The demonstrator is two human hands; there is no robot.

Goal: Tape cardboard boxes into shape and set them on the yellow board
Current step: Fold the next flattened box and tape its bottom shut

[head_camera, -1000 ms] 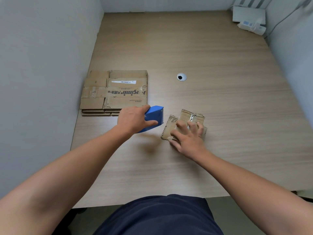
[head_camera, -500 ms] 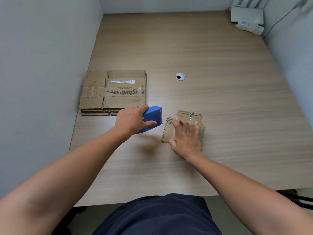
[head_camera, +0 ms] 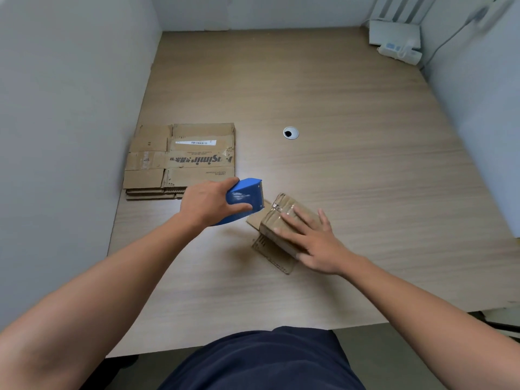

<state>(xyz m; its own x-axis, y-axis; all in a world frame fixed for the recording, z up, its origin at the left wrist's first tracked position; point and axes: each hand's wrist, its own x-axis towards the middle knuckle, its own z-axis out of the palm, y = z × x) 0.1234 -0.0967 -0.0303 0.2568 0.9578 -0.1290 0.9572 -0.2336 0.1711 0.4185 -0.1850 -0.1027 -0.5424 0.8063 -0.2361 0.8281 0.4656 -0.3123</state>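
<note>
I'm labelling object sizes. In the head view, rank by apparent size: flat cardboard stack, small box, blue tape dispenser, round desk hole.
1. flat cardboard stack
2. small box, partly under the right hand
3. blue tape dispenser, gripped by the left hand; these two unsure
4. round desk hole

a pale wood-grain surface (head_camera: 365,192) carries a stack of flattened cardboard (head_camera: 180,159) at 9 o'clock against the left wall, a small taped cardboard box (head_camera: 281,205) at 6 o'clock, a round cable hole (head_camera: 290,133) near the middle, and a white power strip (head_camera: 399,53) in the 1 o'clock corner.
</note>
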